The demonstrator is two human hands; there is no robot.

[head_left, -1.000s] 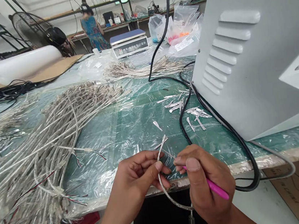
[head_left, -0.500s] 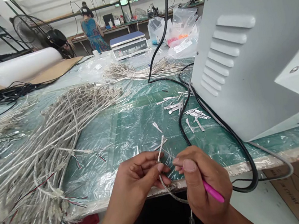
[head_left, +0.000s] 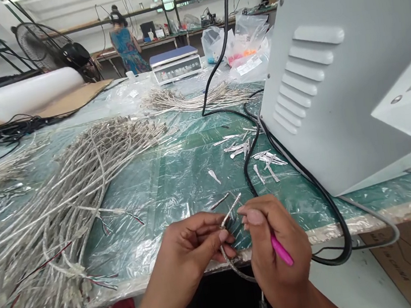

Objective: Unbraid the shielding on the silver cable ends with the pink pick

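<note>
Basically, the braided cable (head_left: pixel 231 210) is pinched in the left hand (head_left: pixel 187 248), tip angled toward 1 o'clock, and a pink tool (head_left: pixel 282 250) is gripped in the right hand (head_left: pixel 276 240).

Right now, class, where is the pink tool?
Head view: the pink tool is in the right hand, beside the braided cable in the left hand.

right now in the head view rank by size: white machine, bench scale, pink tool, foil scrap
1. White machine casing
2. Bench scale
3. Pink-handled tool and foil scrap: these look alike, and the tool is nearer the camera and partly hidden, so I won't rank them.
</note>
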